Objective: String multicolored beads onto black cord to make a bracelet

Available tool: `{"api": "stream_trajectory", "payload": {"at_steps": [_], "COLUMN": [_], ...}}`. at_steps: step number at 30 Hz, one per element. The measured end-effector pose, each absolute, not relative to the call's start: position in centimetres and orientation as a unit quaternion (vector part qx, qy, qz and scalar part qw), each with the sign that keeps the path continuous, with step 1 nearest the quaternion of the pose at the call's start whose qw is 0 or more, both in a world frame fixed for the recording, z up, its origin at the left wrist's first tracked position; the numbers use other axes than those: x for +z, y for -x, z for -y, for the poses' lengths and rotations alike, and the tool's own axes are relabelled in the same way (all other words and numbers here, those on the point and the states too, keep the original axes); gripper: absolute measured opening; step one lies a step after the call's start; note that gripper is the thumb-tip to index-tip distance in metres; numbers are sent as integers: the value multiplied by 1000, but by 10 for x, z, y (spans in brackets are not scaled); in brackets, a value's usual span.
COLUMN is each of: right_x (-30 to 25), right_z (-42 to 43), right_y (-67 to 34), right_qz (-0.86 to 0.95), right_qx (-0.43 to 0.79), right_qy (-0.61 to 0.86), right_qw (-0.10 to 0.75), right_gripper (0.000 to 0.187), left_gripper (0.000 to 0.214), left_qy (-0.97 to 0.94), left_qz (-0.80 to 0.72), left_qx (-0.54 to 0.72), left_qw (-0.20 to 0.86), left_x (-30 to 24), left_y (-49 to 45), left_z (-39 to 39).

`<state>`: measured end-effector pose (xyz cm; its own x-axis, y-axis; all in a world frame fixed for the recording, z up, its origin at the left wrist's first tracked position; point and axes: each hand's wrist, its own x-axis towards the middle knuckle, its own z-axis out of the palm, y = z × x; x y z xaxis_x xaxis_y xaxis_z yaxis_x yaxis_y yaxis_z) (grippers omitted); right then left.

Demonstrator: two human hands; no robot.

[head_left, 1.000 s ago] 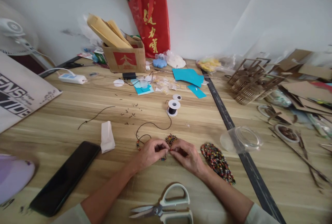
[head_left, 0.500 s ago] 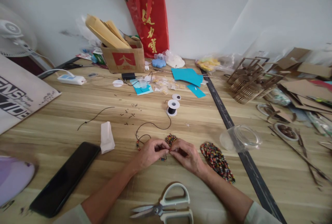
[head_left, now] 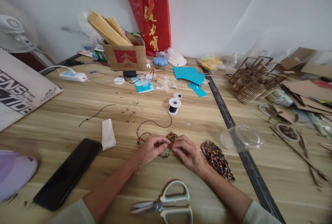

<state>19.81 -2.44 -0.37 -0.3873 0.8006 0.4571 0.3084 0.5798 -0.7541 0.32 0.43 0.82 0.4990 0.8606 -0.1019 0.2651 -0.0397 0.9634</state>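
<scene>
My left hand (head_left: 155, 147) is closed in a pinch at the end of a thin black cord (head_left: 157, 125) strung with small coloured beads (head_left: 163, 156). My right hand (head_left: 188, 153) faces it almost fingertip to fingertip, its thumb and forefinger pressed together; what they hold is too small to make out. Just behind the fingertips lies a little heap of mixed beads (head_left: 171, 136). The cord loops back to a white spool of black cord (head_left: 174, 106). Right of my right hand rests a coiled pile of multicoloured bead strands (head_left: 217, 161).
White-handled scissors (head_left: 166, 203) lie slightly open in front of me. At left are a black phone (head_left: 67, 173) and a folded white tissue (head_left: 108, 134). A clear plastic container (head_left: 241, 138) lies at right. Blue paper (head_left: 188, 75) and a cardboard box (head_left: 126, 56) sit farther back.
My fingertips have come slightly apart, and a bit of cord shows below them. The right fingers have straightened somewhat. The whole view has shifted a little.
</scene>
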Motion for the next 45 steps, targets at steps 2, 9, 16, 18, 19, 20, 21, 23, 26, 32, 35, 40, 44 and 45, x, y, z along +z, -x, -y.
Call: {"api": "stream_trajectory", "payload": {"at_steps": [2, 9, 16, 18, 19, 20, 21, 23, 26, 32, 35, 40, 44, 45], "right_x": [-5, -7, -3, -6, -7, -9, -10, -11, -8, -2, -1, -1, -3, -4], "right_z": [24, 24, 23, 22, 22, 22, 22, 22, 22, 24, 24, 24, 24, 24], "right_y": [-198, -198, -198, -199, -199, -199, -200, -200, -198, -196, -196, -197, -196, -196], "right_qz": [780, 789, 732, 703, 693, 688, 685, 682, 677, 693, 705, 704, 708, 712], "right_qx": [286, 293, 302, 312, 315, 317, 317, 315, 319, 310, 303, 313, 296, 290], "right_qy": [356, 352, 421, 457, 470, 479, 487, 500, 514, 528, 527, 527, 524, 522], "right_qw": [427, 410, 442, 448, 446, 443, 439, 431, 418, 380, 365, 358, 368, 370], "right_gripper": [12, 13, 17, 21, 24, 26, 27, 30, 33, 36, 34, 29, 19, 15], "left_gripper": [19, 18, 15, 12, 12, 12, 12, 13, 15, 13, 13, 12, 12, 12], "left_qy": [-654, -630, -631, -636, -639, -643, -647, -654, -658, -660, -659, -662, -663, -663], "left_qz": [-416, -391, -408, -412, -415, -418, -422, -428, -436, -439, -438, -435, -436, -436], "left_qx": [260, 262, 263, 272, 277, 280, 282, 282, 286, 292, 295, 301, 299, 299], "left_qw": [576, 618, 605, 593, 585, 577, 569, 557, 543, 535, 535, 531, 530, 531], "left_x": [8, 2, 2, 1, 1, 0, 0, 0, -1, -2, -2, 0, 1, 1], "left_y": [-3, -4, -4, -4, -4, -4, -3, -3, -3, -3, -3, -4, -3, -3], "left_z": [-4, -4, -4, -5, -5, -6, -6, -6, -6, -7, -7, -7, -7, -7]}}
